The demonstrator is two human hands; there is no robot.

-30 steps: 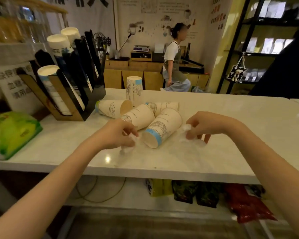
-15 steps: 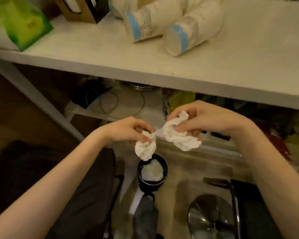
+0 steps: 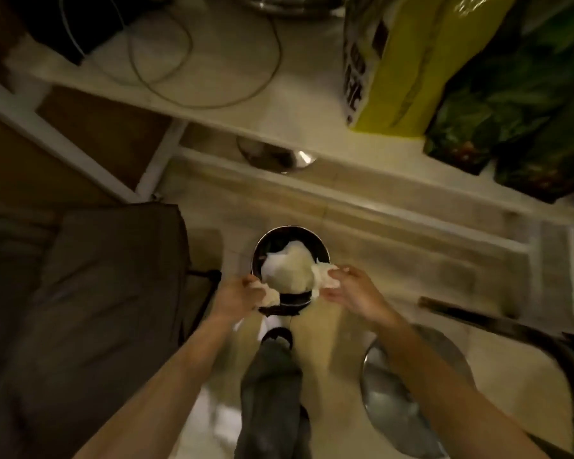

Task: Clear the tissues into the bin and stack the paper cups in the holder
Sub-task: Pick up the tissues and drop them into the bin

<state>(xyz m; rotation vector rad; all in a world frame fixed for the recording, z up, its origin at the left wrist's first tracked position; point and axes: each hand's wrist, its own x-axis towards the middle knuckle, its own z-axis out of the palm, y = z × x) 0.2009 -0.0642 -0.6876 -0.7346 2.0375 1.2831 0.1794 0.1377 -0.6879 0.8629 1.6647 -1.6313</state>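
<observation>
Tissues: one crumpled wad (image 3: 268, 294) was pinched in the left hand (image 3: 237, 298), another (image 3: 323, 282) in the right hand (image 3: 353, 294).
Bin: a round dark bin (image 3: 315, 244) stood on the floor, white tissue (image 3: 289, 268) already inside.
Hands: both clenched on their wads at the bin's near rim, one each side.
Shelf: a yellow bag (image 3: 401, 61) and cables (image 3: 186, 61) lay above.
</observation>
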